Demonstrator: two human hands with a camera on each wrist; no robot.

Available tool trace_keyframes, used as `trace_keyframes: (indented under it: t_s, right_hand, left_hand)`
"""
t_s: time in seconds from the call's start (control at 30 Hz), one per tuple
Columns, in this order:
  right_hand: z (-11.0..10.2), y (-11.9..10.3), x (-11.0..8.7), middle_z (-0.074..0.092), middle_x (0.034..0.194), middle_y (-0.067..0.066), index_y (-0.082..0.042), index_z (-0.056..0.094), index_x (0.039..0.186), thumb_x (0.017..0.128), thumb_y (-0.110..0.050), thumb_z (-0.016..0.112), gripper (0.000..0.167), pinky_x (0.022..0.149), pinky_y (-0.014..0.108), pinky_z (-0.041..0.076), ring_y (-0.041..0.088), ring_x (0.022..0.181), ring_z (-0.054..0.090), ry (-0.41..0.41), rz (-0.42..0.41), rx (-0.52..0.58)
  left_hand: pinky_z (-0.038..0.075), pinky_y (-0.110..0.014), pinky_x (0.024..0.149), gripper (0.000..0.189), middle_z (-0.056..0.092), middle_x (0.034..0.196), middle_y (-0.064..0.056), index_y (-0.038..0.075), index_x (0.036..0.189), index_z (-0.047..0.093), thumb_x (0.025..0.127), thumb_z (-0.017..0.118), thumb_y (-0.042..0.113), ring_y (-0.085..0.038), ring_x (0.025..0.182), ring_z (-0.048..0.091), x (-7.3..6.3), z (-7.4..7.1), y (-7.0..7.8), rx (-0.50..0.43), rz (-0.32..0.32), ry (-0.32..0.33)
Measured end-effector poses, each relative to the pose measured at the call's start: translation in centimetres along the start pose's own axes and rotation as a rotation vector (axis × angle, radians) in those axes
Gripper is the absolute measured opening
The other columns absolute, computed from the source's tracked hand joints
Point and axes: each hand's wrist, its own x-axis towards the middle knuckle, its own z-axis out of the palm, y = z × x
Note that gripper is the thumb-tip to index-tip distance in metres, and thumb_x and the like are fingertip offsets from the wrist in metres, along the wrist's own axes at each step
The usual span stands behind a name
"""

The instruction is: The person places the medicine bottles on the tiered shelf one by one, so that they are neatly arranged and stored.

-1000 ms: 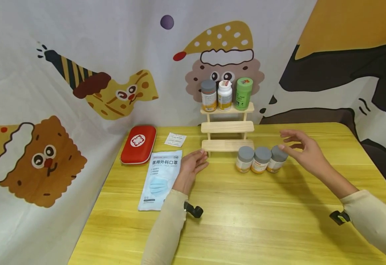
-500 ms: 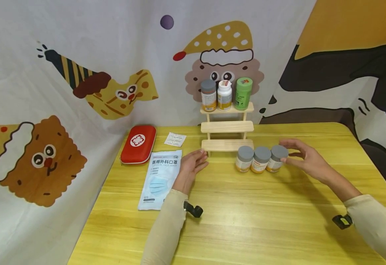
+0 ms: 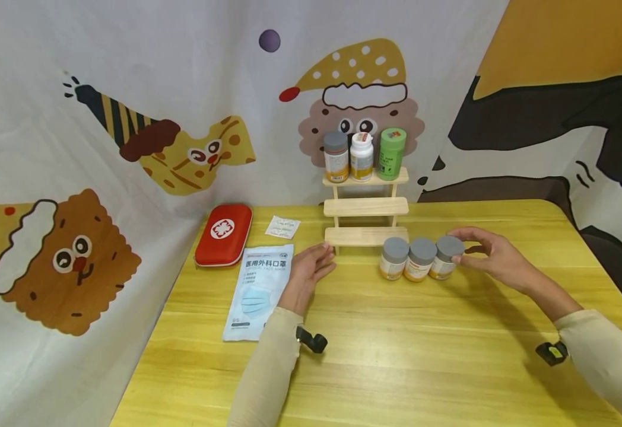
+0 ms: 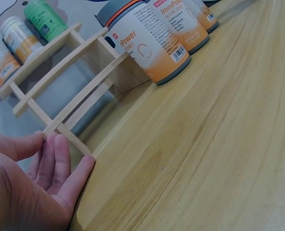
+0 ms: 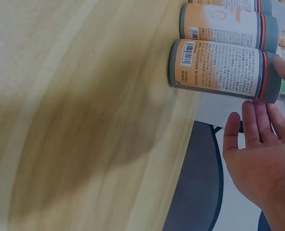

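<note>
Three grey-lidded supplement bottles stand upright in a row by the front right of a small three-step wooden stand (image 3: 366,206). My right hand (image 3: 495,258) is at the rightmost bottle (image 3: 446,267), pinching its lid between thumb and fingers. The right wrist view shows the thumb against the lid (image 5: 272,79) and fingertips on its far side. The middle bottle (image 3: 418,270) and the left bottle (image 3: 392,268) stand close beside it. My left hand (image 3: 307,270) pinches the left end of the stand's lowest step (image 4: 80,103), its little finger down by the tabletop.
On the top step stand a grey-lidded bottle (image 3: 336,166), a white bottle (image 3: 361,161) and a green canister (image 3: 392,157). A red zip case (image 3: 223,249), a small white packet (image 3: 282,226) and a face mask pouch (image 3: 254,302) lie left on the wooden table (image 3: 396,367). A cartoon-printed cloth hangs behind.
My right hand has come down and its thumb and fingers have closed about the rightmost bottle's lid. The left hand stays at the stand, and the bottles have not moved.
</note>
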Motion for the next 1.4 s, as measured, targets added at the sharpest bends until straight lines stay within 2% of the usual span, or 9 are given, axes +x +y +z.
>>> trace_keyframes:
  t_s: [0.17,0.37,0.67,0.87,1.07,1.23,1.4]
  right_hand:
    - [-0.7,-0.6,0.6,0.066,0.131,-0.005,-0.012,0.062,0.141,0.098,-0.016,0.078,0.046,0.093,0.012,0.051,-0.001,0.115,0.060,0.022,-0.017,-0.013]
    - [-1.6,-1.7,1.3,0.065,0.124,-0.010,-0.007,0.061,0.140,0.096,-0.010,0.080,0.048,0.089,0.007,0.052,-0.004,0.107,0.060,0.081,-0.048,-0.035]
    - [-2.4,-4.3,3.3,0.059,0.124,-0.004,-0.005,0.056,0.141,0.098,-0.017,0.076,0.048,0.083,0.002,0.048,-0.003,0.108,0.052,0.188,-0.038,-0.114]
    - [-1.6,-7.0,5.2,0.061,0.129,0.009,-0.004,0.058,0.138,0.096,-0.017,0.077,0.047,0.080,0.003,0.048,-0.004,0.105,0.053,0.250,-0.053,-0.116]
    - [-0.2,-9.4,7.3,0.063,0.122,0.010,-0.004,0.059,0.135,0.093,-0.011,0.076,0.046,0.073,0.004,0.051,0.000,0.096,0.058,0.286,-0.103,-0.053]
    - [1.4,-11.0,8.8,0.061,0.127,0.011,-0.005,0.058,0.137,0.093,-0.012,0.076,0.048,0.076,0.004,0.050,0.007,0.106,0.055,0.276,-0.107,-0.006]
    - [3.2,-12.7,10.6,0.061,0.125,0.011,-0.005,0.058,0.136,0.093,-0.012,0.076,0.048,0.077,0.015,0.049,0.018,0.110,0.053,0.286,-0.134,0.033]
  left_hand:
    - [0.066,-0.042,0.100,0.029,0.081,0.107,-0.005,0.007,0.128,0.073,0.101,0.074,0.014,-0.013,0.094,0.077,0.1,0.0,0.0,-0.009,0.005,0.005]
    - [0.067,-0.040,0.099,0.026,0.081,0.108,-0.005,0.006,0.127,0.074,0.102,0.072,0.014,-0.013,0.095,0.077,0.1,0.0,-0.2,0.013,0.009,0.004]
    - [0.067,-0.042,0.099,0.028,0.081,0.103,-0.003,0.005,0.128,0.073,0.101,0.073,0.013,-0.012,0.090,0.077,0.0,0.3,-0.3,0.001,0.022,0.006]
    - [0.066,-0.042,0.100,0.027,0.081,0.110,-0.007,0.006,0.128,0.073,0.101,0.073,0.013,-0.014,0.094,0.077,0.0,0.3,-0.3,-0.003,0.015,0.014]
    - [0.066,-0.043,0.100,0.026,0.081,0.109,-0.006,0.005,0.126,0.074,0.102,0.072,0.013,-0.016,0.098,0.077,-0.1,0.2,-0.5,0.000,0.025,0.017]
    - [0.066,-0.042,0.101,0.026,0.081,0.107,-0.004,0.006,0.127,0.074,0.102,0.072,0.014,-0.015,0.097,0.077,-0.3,0.1,-0.4,0.009,0.021,0.012]
    - [0.065,-0.043,0.102,0.027,0.081,0.109,-0.006,0.005,0.128,0.074,0.102,0.072,0.014,-0.015,0.097,0.077,-0.2,0.1,-0.5,0.003,0.022,0.007]
